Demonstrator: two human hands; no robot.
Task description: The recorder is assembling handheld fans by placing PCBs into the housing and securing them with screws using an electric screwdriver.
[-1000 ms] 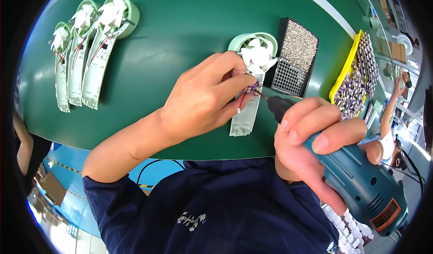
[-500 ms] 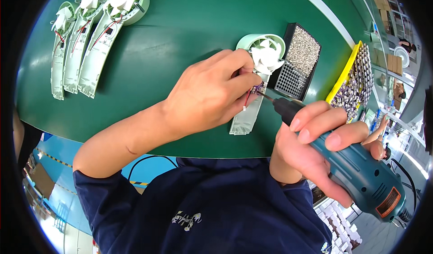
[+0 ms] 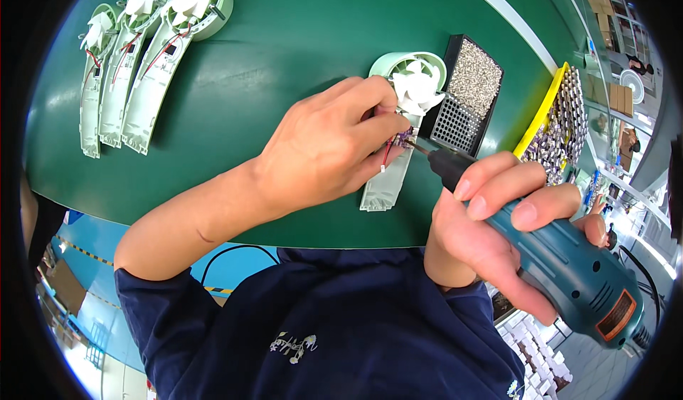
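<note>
A pale green handheld-fan shell (image 3: pixel 385 183) with a white fan blade (image 3: pixel 418 89) lies on the green table, right of the middle. My left hand (image 3: pixel 327 144) is closed over its upper handle, pinching near a small purple circuit board (image 3: pixel 403 140) with red and dark wires. What exactly the fingertips grip is partly hidden. A teal electric screwdriver (image 3: pixel 544 247) with a black nose is held in my right hand (image 3: pixel 498 222). Its thin bit reaches the board beside my left fingertips.
Three similar fan shells (image 3: pixel 146 94) lie side by side at the far left. Behind the worked shell stands a black tray (image 3: pixel 491 112) of small silvery screws. A yellow-edged bin (image 3: pixel 538 119) of small metallic parts is farther right. The screwdriver's cord (image 3: pixel 649 275) trails off right.
The fan shell, screw tray and bin appear shifted very slightly left. The screwdriver has dipped a little at its nose; both hands keep their hold.
</note>
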